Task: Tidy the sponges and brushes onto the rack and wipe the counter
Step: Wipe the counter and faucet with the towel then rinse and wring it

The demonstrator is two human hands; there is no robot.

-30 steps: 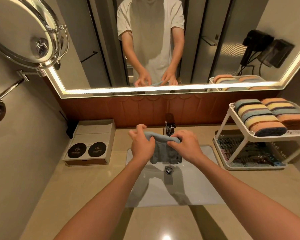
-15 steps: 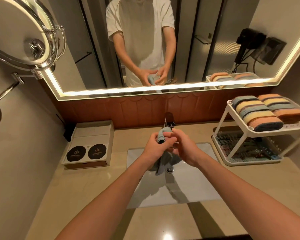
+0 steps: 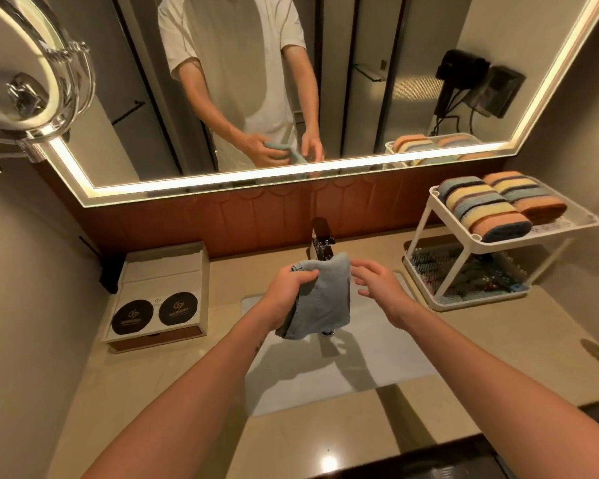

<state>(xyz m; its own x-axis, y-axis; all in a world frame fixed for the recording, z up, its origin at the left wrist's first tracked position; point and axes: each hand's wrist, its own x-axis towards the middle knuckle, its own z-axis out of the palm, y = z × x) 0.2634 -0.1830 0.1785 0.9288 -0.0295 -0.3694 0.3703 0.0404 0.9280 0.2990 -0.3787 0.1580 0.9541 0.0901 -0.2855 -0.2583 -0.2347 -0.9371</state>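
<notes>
My left hand (image 3: 289,288) grips the top corner of a grey-blue cloth (image 3: 322,302), which hangs down over the sink basin (image 3: 343,371). Just right of the cloth, my right hand (image 3: 377,283) is open with fingers spread, holding nothing. At the right stands a white two-tier rack (image 3: 426,233). Its top shelf carries two rows of striped sponges (image 3: 478,210). On its lower shelf lie several brushes (image 3: 464,274), too dim to make out singly.
A chrome faucet (image 3: 320,242) rises behind the cloth. A white box with two black round lids (image 3: 156,305) sits on the beige counter (image 3: 153,382) at the left. A lit mirror (image 3: 256,98) spans the wall, and a round magnifying mirror (image 3: 25,70) juts out top left.
Both hands were wringing the twisted cloth over the sink. Now my right hand has let go and opened, and the cloth hangs unfolded from my left hand.
</notes>
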